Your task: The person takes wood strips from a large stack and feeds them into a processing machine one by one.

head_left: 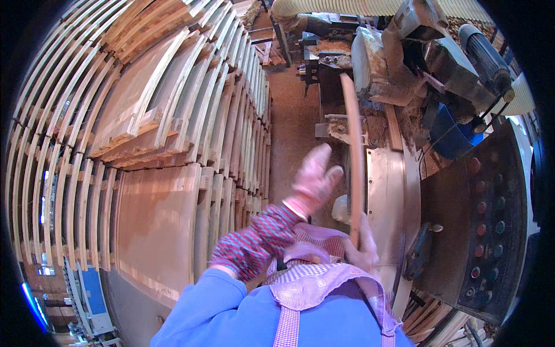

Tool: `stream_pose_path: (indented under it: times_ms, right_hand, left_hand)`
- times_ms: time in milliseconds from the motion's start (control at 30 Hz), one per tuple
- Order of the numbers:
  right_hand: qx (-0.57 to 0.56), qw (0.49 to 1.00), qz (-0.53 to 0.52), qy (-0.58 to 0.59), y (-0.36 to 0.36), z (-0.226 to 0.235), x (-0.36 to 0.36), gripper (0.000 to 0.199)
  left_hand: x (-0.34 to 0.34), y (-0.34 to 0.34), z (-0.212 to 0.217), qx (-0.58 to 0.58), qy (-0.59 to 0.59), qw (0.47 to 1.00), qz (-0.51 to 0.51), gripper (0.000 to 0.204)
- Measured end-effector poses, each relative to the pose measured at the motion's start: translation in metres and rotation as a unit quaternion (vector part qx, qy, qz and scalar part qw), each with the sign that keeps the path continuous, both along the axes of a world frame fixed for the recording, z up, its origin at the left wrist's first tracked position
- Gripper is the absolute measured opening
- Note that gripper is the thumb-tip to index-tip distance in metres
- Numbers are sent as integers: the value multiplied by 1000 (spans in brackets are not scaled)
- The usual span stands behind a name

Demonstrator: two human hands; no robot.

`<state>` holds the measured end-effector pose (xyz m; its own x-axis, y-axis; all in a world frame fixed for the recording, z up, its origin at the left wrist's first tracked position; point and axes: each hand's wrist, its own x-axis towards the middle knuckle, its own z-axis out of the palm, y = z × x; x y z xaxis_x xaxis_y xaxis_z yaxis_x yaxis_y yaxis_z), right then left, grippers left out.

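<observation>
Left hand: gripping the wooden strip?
No, the left hand is open beside the wooden strip, with a visible gap between them; the right hand holds the strip's near end.

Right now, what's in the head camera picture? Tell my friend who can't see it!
A person's right hand holds a long wooden strip by a dusty machine; the left hand is open and empty. Stacked wooden boards and slats fill the left, and a dark button panel stands at right.
</observation>
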<state>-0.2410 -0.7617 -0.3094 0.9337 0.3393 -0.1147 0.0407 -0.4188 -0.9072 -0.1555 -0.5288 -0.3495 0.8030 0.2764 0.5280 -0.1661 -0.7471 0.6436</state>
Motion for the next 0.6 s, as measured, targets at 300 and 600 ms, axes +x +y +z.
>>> stream_pose_path:
  times_ms: [300, 600]
  right_hand:
    - [-411, 884, -55, -218, -134, -112, -95, 54]
    - [-508, 774, -43, -377, -56, -151, 192, 49]
  left_hand:
    - [13, 308, 271, 334, 92, 850, 397, 58]
    - [3, 446, 273, 294, 512, 677, 438, 66]
